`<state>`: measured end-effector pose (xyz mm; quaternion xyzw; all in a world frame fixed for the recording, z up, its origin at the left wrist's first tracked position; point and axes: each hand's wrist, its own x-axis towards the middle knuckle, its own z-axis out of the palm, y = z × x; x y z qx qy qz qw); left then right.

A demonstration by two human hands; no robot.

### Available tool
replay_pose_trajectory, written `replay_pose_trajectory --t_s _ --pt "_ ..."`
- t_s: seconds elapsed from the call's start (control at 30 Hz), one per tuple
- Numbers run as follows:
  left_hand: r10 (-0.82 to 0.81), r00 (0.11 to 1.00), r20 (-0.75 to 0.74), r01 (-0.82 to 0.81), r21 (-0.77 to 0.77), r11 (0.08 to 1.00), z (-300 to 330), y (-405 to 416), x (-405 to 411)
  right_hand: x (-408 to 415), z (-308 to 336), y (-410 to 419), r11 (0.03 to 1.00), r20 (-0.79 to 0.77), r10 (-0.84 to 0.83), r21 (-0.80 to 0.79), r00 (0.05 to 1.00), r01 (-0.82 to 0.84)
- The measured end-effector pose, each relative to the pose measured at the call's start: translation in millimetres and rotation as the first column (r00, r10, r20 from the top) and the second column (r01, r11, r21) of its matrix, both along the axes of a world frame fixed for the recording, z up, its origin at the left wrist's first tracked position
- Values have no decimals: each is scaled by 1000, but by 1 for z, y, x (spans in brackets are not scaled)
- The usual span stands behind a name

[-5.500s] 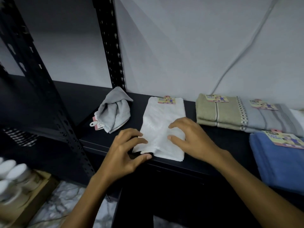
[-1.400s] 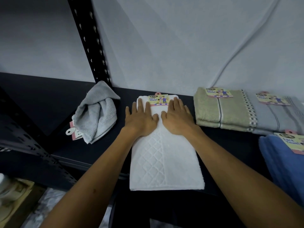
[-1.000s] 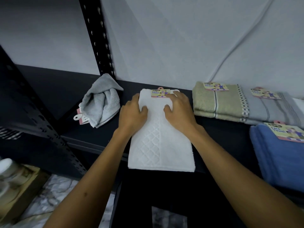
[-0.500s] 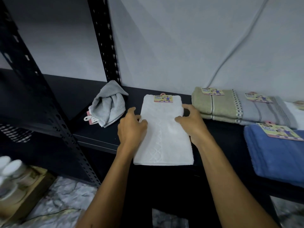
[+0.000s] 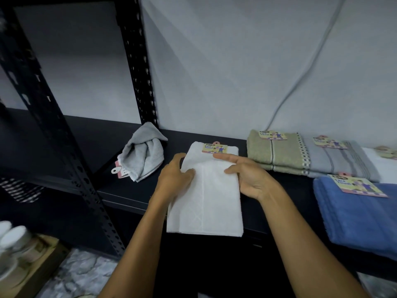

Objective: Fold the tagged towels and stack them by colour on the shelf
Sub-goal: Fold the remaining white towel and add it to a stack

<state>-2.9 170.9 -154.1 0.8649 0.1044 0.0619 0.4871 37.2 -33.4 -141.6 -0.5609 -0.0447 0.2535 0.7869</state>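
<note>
Head view: white towel (image 5: 217, 196) left edge hidden under left hand (image 5: 175, 179).

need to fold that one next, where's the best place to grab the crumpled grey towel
Take the crumpled grey towel by its raised peak at the back, coming from above and the front. It sits bunched and upright by the black upright post, so that loose fold offers a free grip.

Tag (image 5: 214, 148) on white towel (image 5: 211, 196) — "Face Towel".
</note>
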Motion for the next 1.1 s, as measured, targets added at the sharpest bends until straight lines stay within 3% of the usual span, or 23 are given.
replay_pose_trajectory --t_s 0.17,0.27,0.33,0.5,0.67,0.9,1.1 --pt "-73 997 -10 66 -322 944 16 5 -6 -1 0 -8 994 10 32 104 999 -33" --pt "-120 991 -59 65 -570 819 19 10 -6 1 2 -12 990 17 20 138 1000 -22" --pt "-157 985 -69 75 -648 758 20 12 -5 3 3 -15 988 29 12 151 1000 -16" --pt "-180 983 27 145 -714 685 20 8 -2 3 8 -19 990 60 -6 141 998 -3" --pt "-134 988 81 151 -723 674 23 5 2 0 12 -26 996 96 -5 90 995 -4" --pt "-136 987 86 160 -610 776 26 11 4 0 15 -35 996 160 -59 -50 985 68" --pt "-83 986 147 151 -557 817 43 15 5 -6 38 -36 955 305 -95 -241 948 173"
